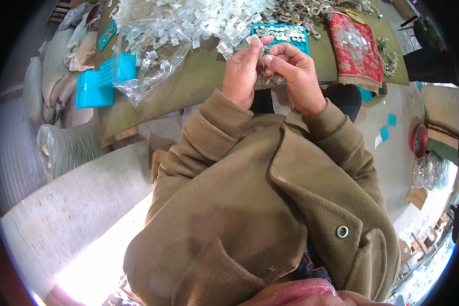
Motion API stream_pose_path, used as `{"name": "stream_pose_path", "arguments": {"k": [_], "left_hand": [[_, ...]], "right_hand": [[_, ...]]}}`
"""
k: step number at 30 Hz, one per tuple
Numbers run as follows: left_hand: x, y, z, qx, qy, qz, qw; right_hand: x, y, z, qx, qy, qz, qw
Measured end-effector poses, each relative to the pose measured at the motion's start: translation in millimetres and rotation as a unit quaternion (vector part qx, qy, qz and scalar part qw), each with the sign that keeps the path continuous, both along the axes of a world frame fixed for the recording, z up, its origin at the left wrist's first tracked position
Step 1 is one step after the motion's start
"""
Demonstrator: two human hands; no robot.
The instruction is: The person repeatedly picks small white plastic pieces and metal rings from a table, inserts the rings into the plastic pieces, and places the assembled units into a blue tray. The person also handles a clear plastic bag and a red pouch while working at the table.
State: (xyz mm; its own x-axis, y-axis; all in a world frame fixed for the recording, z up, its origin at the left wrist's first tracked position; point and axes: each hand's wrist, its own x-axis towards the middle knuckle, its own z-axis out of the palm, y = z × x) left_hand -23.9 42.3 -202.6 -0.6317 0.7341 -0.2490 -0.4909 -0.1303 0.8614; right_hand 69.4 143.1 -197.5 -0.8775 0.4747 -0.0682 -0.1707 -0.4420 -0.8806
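My two hands meet above the near edge of the table, fingertips close together. Between them is a tiny green piece (266, 50), too small to name. My left hand (241, 74) is closed in a pinch at its left side; what its fingertips hold is partly hidden. My right hand (298, 74) pinches the green piece between thumb and forefinger. Just beyond the fingers lies a blue plastic tray (304, 48) with rows of round whitish pieces (285, 33). A heap of small clear-white plastic pieces (199, 20) spreads to the left of it.
On the left stand blue plastic racks (93, 92) beside a clear plastic bag (155, 76). To the right lie a red floral cloth (349, 61) holding clear bits, a yellow-handled tool (355, 17) and tangled strands (296, 13). Full sacks (53, 66) lean beyond the table's left edge.
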Motion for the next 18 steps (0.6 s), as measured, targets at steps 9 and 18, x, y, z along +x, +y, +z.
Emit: {"name": "stream_pose_path", "arguments": {"k": [9, 18], "left_hand": [[-13, -3, 3, 0.041, 0.071, -0.076, 0.994], [-14, 0, -2, 0.074, 0.144, 0.004, 0.987]], "right_hand": [[6, 16, -2, -0.001, -0.037, -0.019, 0.999], [4, 11, -5, 0.009, -0.004, -0.017, 1.000]]}}
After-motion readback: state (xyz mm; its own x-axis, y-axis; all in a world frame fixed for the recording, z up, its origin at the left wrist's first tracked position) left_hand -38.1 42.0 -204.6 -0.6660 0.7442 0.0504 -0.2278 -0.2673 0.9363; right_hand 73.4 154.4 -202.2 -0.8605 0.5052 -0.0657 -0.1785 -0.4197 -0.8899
